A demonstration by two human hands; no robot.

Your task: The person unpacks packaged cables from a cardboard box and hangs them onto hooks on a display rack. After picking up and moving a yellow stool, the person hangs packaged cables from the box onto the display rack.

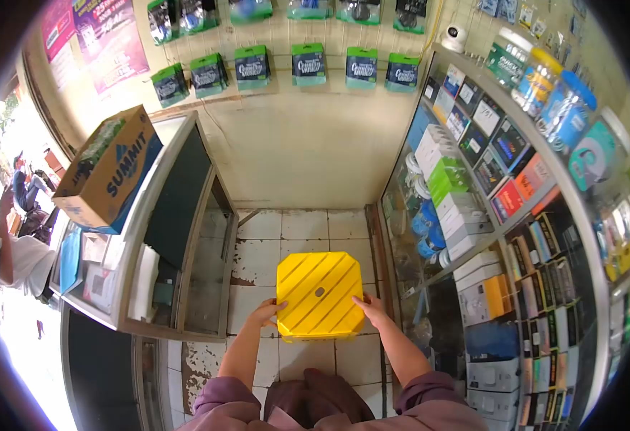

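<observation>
Fingers (281, 305): two hands (265, 312) (373, 309) on one stool (319, 293)

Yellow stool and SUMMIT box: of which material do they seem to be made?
The yellow stool looks like molded plastic, smooth and satin: one even color, regular diagonal grooves. The SUMMIT box appears to be cardboard: flat brown panels with printed lettering; probably matte, though a light coating is possible.

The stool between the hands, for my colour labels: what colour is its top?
Yellow; the stool top shows best in the head view.
</observation>
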